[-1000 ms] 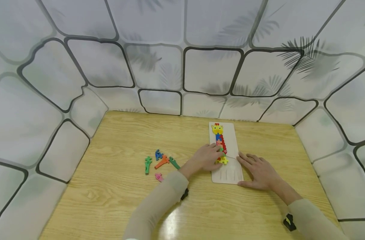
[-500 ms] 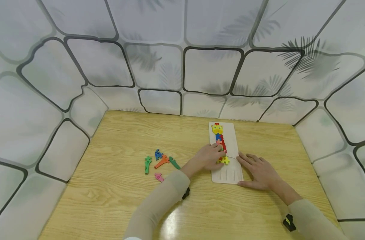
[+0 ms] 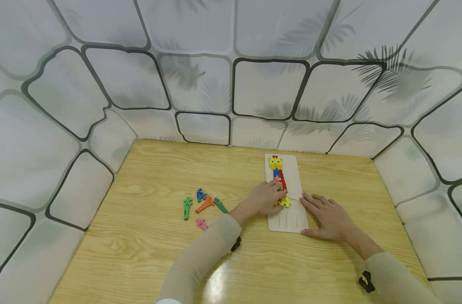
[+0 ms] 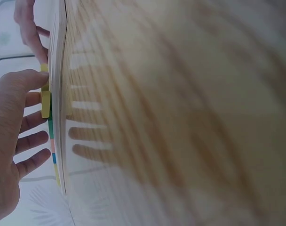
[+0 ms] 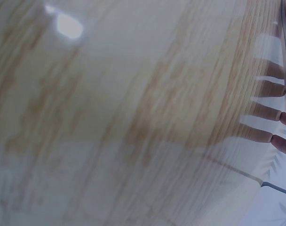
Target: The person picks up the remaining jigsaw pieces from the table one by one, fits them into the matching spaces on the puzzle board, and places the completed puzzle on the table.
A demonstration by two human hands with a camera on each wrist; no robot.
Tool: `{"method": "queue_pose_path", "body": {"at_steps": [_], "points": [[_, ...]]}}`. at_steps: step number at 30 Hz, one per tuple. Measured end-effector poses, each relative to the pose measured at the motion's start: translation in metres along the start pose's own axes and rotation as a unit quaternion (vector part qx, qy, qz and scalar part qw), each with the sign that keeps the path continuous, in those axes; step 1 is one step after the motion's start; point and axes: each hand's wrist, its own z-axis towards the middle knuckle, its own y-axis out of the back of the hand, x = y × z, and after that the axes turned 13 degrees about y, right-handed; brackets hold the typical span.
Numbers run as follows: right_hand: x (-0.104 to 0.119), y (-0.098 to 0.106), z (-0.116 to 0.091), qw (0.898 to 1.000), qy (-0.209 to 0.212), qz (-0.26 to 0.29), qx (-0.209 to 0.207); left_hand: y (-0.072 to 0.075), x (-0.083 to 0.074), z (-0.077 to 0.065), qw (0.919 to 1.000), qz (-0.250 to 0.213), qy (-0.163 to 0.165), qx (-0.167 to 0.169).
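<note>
So the pale board [image 3: 291,166] sits right of centre on the wood table [image 3: 139,236], and the yellow piece [image 3: 285,202] is about halfway down it, just nearer than the red strip [image 3: 283,183]. Left hand [image 3: 262,199] is over it from the left, only partly open, fingers spread: thumb on the near side, fingertips on the far side, so I'd call it a light pinch on that piece, probably to line it up with the column running up to the giraffe head [image 3: 275,163]. Right hand [image 3: 331,217] is spread flat and relaxed, gripping nothing, fingertips and thumb along the board's right edge; my guess is it's a brace, since a thin board would easily slide when nudged from the left. The loose bits, a green piece [image 3: 187,209], blue piece [image 3: 201,195], orange piece [image 3: 205,205], dark green piece [image 3: 220,206] and pink piece [image 3: 201,224], lie left of the board, handy for the left hand and clear of the work area. Can't tell if the yellow one's fully seated, fingers hide too much.
</note>
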Motion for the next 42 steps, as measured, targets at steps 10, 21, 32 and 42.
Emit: {"method": "queue_pose_path", "body": {"at_steps": [10,21,32,42], "points": [[0.0013,0.0023,0.0004,1.000,-0.001,-0.001,0.002,0.0006,-0.0015,0.0000,0.9999,0.012,0.000,0.003],[0.0010,0.0027,0.0008,1.000,-0.003,0.004,0.004,0.0022,-0.0029,-0.0002,0.9997,0.023,-0.006,-0.006],[0.0020,0.0047,0.0010,1.000,-0.003,0.006,0.004,0.0032,-0.0032,-0.0006,0.9998,0.022,0.000,0.004],[0.0014,0.0026,0.0005,1.000,-0.002,0.005,0.003,-0.0012,-0.0021,0.0009,0.9999,0.011,0.007,0.000]]}}
